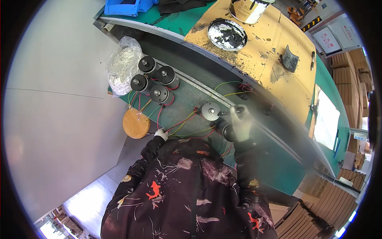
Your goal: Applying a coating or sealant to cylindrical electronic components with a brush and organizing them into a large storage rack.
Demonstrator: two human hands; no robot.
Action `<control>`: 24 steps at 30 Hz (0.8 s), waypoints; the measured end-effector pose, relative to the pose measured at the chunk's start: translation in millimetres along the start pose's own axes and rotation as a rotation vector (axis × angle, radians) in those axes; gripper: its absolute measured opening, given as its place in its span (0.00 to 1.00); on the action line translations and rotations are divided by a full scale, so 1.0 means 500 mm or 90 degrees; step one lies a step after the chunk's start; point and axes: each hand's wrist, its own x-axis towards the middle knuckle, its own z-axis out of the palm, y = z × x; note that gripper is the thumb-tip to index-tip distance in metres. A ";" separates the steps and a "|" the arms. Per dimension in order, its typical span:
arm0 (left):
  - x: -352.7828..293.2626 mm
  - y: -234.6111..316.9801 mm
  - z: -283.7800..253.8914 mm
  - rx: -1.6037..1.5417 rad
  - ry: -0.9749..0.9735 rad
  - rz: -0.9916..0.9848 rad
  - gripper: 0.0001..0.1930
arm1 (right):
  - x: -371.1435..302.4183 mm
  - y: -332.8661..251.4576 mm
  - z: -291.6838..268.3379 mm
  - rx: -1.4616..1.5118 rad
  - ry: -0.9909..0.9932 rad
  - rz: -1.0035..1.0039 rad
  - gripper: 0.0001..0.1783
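Note:
My right hand, gloved in white and smeared by motion, closes round a thin dark tool, perhaps a brush. The tool's tip reaches the edge of a motor with a grey top and silver shaft. Below that hand another dark motor lies on its side, partly covered. My left hand, also white-gloved, is closed at the bench's near edge on red, yellow and green wires that run toward the motors. Several black-topped motors stand upright in a cluster to the left, wires trailing from them.
A clear bag of white pieces lies behind the cluster. A round wooden stool stands at left. Beyond the metal rail, paint-stained cardboard carries a lid with black paint, a can and a dark scraper-like piece.

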 end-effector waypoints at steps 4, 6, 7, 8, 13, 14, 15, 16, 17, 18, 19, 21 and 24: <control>0.006 -0.017 0.006 -0.012 -0.011 -0.006 0.17 | -0.002 -0.006 -0.002 -0.014 -0.021 -0.049 0.09; 0.005 -0.009 0.001 -0.029 -0.008 -0.008 0.17 | -0.001 -0.011 0.000 -0.011 -0.018 -0.054 0.09; 0.002 -0.006 -0.002 -0.007 -0.009 -0.008 0.16 | -0.003 -0.015 -0.003 -0.008 -0.027 -0.050 0.10; -0.004 0.006 -0.008 0.016 -0.011 -0.006 0.16 | -0.005 -0.021 -0.008 -0.006 -0.034 -0.045 0.10; -0.044 0.078 -0.070 0.147 -0.003 0.049 0.19 | 0.019 -0.087 -0.097 -0.120 0.059 -0.152 0.10; -0.056 0.111 -0.095 0.226 -0.004 0.079 0.21 | 0.030 -0.100 -0.123 0.009 0.105 -0.035 0.10; -0.071 0.155 -0.122 0.226 -0.002 0.088 0.21 | 0.052 -0.109 -0.174 0.076 0.121 -0.192 0.09; -0.095 0.192 -0.155 0.254 0.010 0.163 0.27 | 0.071 -0.170 -0.204 0.206 0.182 -0.016 0.08; -0.104 0.245 -0.170 0.282 0.015 0.258 0.32 | 0.092 -0.205 -0.244 0.221 0.207 -0.127 0.08; -0.106 0.295 -0.170 0.227 0.042 0.333 0.36 | 0.126 -0.200 -0.297 0.212 0.183 -0.111 0.11; -0.115 0.346 -0.169 0.171 0.072 0.406 0.39 | 0.155 -0.203 -0.326 0.098 0.248 -0.177 0.13; -0.151 0.420 -0.202 0.067 0.102 0.465 0.44 | 0.239 -0.142 -0.308 0.277 0.150 -0.080 0.15; -0.199 0.560 -0.211 0.075 0.151 0.472 0.47 | 0.310 -0.049 -0.324 0.582 0.055 -0.009 0.16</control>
